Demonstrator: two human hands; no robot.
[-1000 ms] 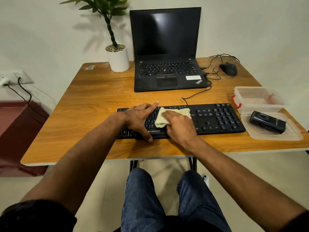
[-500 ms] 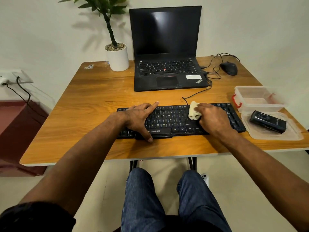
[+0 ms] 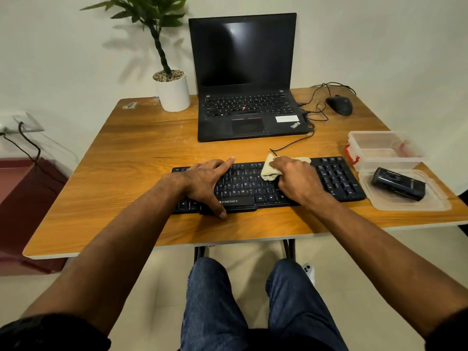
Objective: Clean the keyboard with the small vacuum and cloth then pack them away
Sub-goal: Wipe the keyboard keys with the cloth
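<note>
Keyboard [image 3: 329,178]: black, marked ZEBRONICS, lay at near table [image 3: 126,153] edge.
Left hand [image 3: 205,181]: fingers spread flat, pressed on left keys, gripping nothing.
Right hand [image 3: 296,181]: fingers closed around cream cloth [image 3: 269,171] mid-keyboard.
Small vacuum [image 3: 397,183]: on lid [image 3: 440,201], right.
Laptop [image 3: 248,79]: ThinkPad, far.

Right hand [image 3: 296,182] covers most of cloth [image 3: 269,169]; its fingers probably curled beneath.

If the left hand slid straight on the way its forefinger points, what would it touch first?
The left hand rests on the black keyboard, forefinger aimed up and to the right. Straight on, it would probably cross bare wooden desk and first meet the open black laptop, though depth is hard to judge.
</note>
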